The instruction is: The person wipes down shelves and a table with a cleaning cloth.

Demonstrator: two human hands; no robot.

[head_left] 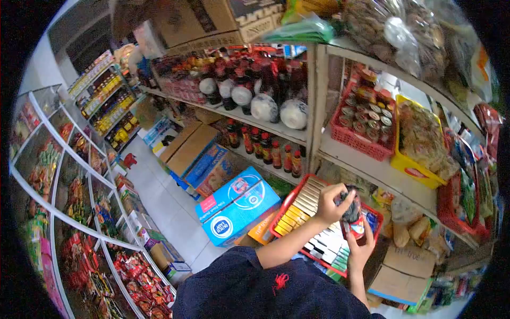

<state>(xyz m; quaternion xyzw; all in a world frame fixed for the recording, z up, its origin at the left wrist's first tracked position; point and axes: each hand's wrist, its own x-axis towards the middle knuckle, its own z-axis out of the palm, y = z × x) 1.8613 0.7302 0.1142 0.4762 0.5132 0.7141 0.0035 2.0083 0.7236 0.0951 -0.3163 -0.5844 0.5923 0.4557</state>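
Note:
My left hand (334, 205) is closed around the upper part of a small dark sauce bottle (350, 210) with a red and white label. The fingers of my right hand (360, 250) grip the lower end of the same bottle, so it is held between both hands. Beneath them is a red plastic basket (280, 225) filled with rows of small boxes, cream, yellow, white and green. The bottle is above the basket's right side, and my hands hide part of its surface.
Sauce bottles (265, 147) line the low shelf, with larger dark bottles (241, 95) above. A blue carton (239, 204) stands left of the basket. On the right shelf are a red basket of jars (366, 139) and a yellow basket (419, 173). Snack racks (79, 212) stand far left.

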